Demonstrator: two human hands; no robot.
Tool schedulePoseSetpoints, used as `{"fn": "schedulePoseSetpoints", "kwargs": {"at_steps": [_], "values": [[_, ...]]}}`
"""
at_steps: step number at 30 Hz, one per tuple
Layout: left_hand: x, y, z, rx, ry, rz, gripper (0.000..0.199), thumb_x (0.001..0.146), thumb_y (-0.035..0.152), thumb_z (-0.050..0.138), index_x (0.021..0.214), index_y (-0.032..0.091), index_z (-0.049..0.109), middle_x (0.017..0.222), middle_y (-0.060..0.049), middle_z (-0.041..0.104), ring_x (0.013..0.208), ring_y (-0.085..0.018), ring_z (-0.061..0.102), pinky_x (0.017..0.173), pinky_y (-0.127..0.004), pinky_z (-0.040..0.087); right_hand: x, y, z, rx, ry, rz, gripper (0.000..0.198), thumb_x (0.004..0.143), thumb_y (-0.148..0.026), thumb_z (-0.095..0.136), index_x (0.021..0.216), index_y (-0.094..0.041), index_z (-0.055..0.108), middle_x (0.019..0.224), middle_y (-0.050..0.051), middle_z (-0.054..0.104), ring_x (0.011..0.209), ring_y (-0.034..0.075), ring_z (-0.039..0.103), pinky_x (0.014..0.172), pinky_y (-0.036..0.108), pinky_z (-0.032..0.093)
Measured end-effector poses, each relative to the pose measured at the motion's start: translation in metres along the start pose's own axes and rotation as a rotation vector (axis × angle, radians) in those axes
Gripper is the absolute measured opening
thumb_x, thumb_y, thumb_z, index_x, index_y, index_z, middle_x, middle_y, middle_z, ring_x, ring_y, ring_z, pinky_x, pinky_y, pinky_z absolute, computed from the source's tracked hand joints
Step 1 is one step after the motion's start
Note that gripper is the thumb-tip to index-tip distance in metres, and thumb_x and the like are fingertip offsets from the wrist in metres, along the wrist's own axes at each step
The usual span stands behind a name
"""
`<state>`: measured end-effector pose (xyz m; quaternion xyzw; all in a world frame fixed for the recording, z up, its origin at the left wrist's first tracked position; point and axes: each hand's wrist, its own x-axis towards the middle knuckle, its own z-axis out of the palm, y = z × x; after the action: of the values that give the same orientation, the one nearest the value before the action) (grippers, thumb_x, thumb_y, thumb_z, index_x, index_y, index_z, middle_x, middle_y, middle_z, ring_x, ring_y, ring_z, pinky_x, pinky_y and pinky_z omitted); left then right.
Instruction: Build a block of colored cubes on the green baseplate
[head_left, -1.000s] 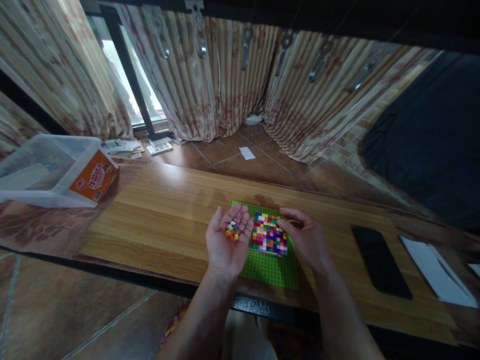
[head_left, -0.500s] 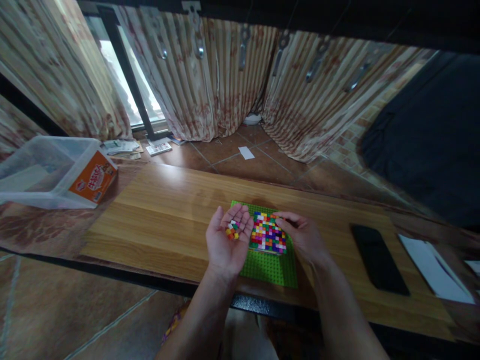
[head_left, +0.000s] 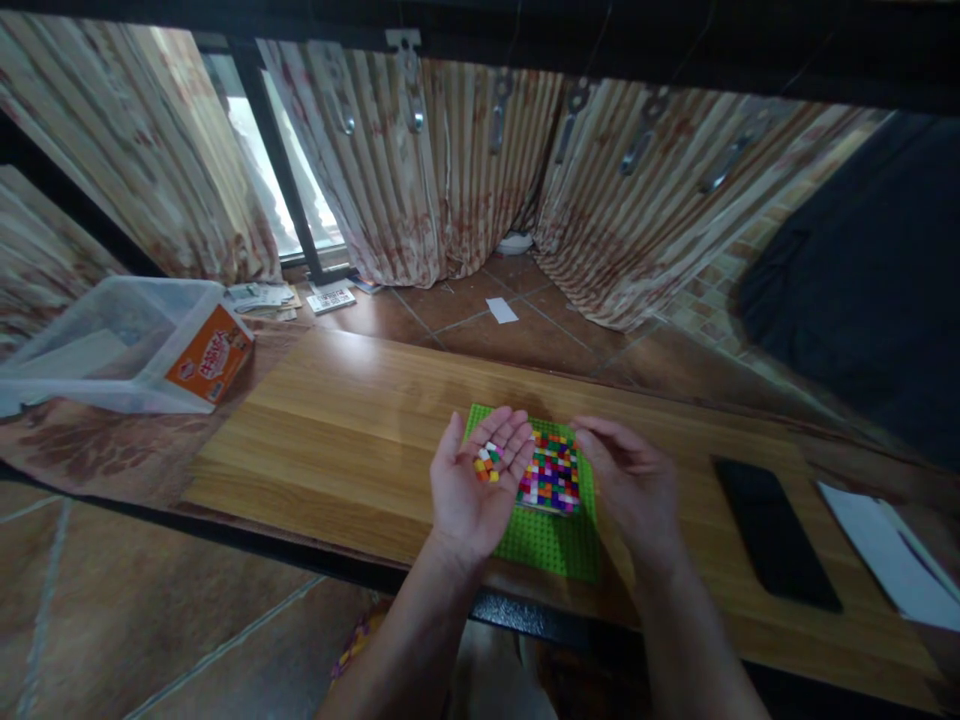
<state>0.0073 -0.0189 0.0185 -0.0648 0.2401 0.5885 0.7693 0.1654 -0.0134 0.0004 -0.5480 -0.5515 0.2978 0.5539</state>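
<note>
My left hand (head_left: 471, 495) is palm up, its fingers stretched and slightly cupped, holding several small toy bricks (head_left: 487, 462) in white, yellow, orange, green and pink. Beneath and right of it lies a green studded baseplate (head_left: 551, 555). On the plate sits a multicoloured block of toy bricks (head_left: 553, 475), its left edge partly covered by my left fingers. At the block's far right corner, my right hand (head_left: 630, 475) has thumb and index finger pinched together. Whether a brick is between those fingertips is too small to tell.
A black phone (head_left: 776, 533) and white paper (head_left: 889, 555) lie to the right. A clear plastic bin (head_left: 187, 305) with an orange label stands at the left. The wooden board (head_left: 315, 430) lies along the dark-edged table. Curtains (head_left: 465, 180) hang beyond.
My right hand has drawn slightly up and away from the block's far right corner. My left palm has shifted a little right, over the block's left edge. The camera view has turned slightly left.
</note>
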Motion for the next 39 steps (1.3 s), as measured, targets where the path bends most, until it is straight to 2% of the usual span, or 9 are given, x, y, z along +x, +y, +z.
{"fn": "schedulePoseSetpoints", "kwargs": {"at_steps": [5,9,16,22,26,30,33,39], "values": [[-0.002,0.0,0.002,0.011,-0.021,-0.005,0.046,0.086,0.049,0.051,0.1,0.009,0.068,0.108,-0.018,0.068,0.105,-0.025,0.063,0.094,-0.035,0.048,-0.017,-0.027,0.014,-0.065,-0.32,-0.142,0.009,0.081,-0.027,0.067,0.088,-0.027,0.073,0.089,0.002,0.071,0.085,0.018,0.065,0.079,0.034,0.051],[-0.003,0.0,0.002,0.014,-0.04,-0.011,0.049,0.087,0.052,0.049,0.1,0.008,0.067,0.108,-0.017,0.068,0.104,-0.024,0.063,0.096,-0.035,0.047,-0.024,-0.033,0.025,-0.139,-0.424,-0.177,0.009,0.082,-0.025,0.067,0.089,-0.026,0.072,0.088,0.002,0.07,0.086,0.019,0.063,0.081,0.035,0.05],[-0.003,-0.002,0.003,0.034,-0.031,-0.011,0.05,0.087,0.053,0.048,0.099,0.009,0.068,0.105,-0.017,0.069,0.104,-0.024,0.063,0.096,-0.034,0.046,-0.025,-0.031,0.032,-0.207,-0.425,-0.228,0.009,0.085,-0.022,0.063,0.086,-0.026,0.07,0.084,0.002,0.069,0.086,0.019,0.063,0.079,0.036,0.049],[-0.003,-0.002,0.002,0.0,-0.018,0.011,0.045,0.086,0.049,0.052,0.1,0.009,0.068,0.107,-0.018,0.069,0.105,-0.025,0.063,0.095,-0.037,0.048,-0.021,-0.031,0.022,-0.163,-0.393,-0.147,0.012,0.087,-0.029,0.06,0.083,-0.025,0.07,0.084,0.001,0.069,0.082,0.018,0.063,0.077,0.034,0.049],[-0.002,0.0,0.001,-0.023,0.008,0.045,0.04,0.085,0.044,0.054,0.099,0.009,0.069,0.104,-0.017,0.069,0.102,-0.023,0.064,0.094,-0.036,0.049,-0.011,-0.022,-0.001,-0.186,-0.228,-0.119,0.011,0.084,-0.034,0.063,0.081,-0.026,0.071,0.084,0.001,0.069,0.08,0.018,0.064,0.074,0.032,0.049],[0.001,0.004,0.0,-0.057,0.12,0.114,0.034,0.085,0.039,0.056,0.093,0.009,0.069,0.09,-0.013,0.07,0.088,-0.018,0.066,0.089,-0.031,0.051,-0.003,-0.004,-0.028,-0.303,-0.075,-0.101,0.013,0.084,-0.037,0.064,0.082,-0.025,0.07,0.086,0.002,0.07,0.082,0.019,0.064,0.076,0.033,0.05],[0.002,0.005,0.0,-0.068,0.152,0.128,0.031,0.084,0.037,0.056,0.092,0.009,0.069,0.087,-0.012,0.069,0.083,-0.016,0.065,0.086,-0.03,0.052,-0.001,0.007,-0.035,-0.37,-0.086,-0.094,0.018,0.084,-0.039,0.062,0.083,-0.024,0.069,0.086,0.003,0.07,0.082,0.02,0.064,0.076,0.035,0.05],[0.001,0.006,0.001,-0.064,0.167,0.116,0.029,0.084,0.036,0.057,0.091,0.01,0.069,0.087,-0.012,0.069,0.081,-0.016,0.065,0.083,-0.03,0.053,-0.001,0.014,-0.023,-0.503,-0.161,-0.161,0.018,0.087,-0.036,0.056,0.081,-0.024,0.068,0.084,0.003,0.07,0.082,0.022,0.064,0.077,0.037,0.048]]}}
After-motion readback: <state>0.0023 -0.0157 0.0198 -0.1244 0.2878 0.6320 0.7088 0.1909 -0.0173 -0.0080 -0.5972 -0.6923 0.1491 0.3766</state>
